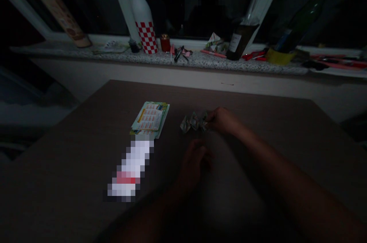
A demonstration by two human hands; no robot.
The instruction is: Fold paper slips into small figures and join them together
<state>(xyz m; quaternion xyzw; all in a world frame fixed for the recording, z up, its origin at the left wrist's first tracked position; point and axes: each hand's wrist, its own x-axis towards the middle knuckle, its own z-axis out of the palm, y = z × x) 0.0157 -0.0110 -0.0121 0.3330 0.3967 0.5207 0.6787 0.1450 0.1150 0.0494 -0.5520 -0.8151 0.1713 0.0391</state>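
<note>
Three small folded paper pieces stand in a row on the brown table (pixel 86 128): a left piece (pixel 185 124), a middle piece (pixel 194 121) and a right piece (pixel 204 121). The fingers of my right hand (pixel 225 120) are pinched on the right piece at its outer side. Nearer to me, my left hand (pixel 196 160) rests low over the table with loosely bent fingers; nothing shows in it, though the light is dim. A stack of printed calendar cards (pixel 149 118) lies to the left of the paper pieces.
Below the cards lies a bright, pixelated long shape (pixel 129 170). The stone windowsill (pixel 109 56) behind the table bears a white bottle with red checks (pixel 146 32), a red jar (pixel 165 43), a folded paper shape (pixel 214 42), a dark pouch (pixel 241 40) and a green bottle (pixel 301 21).
</note>
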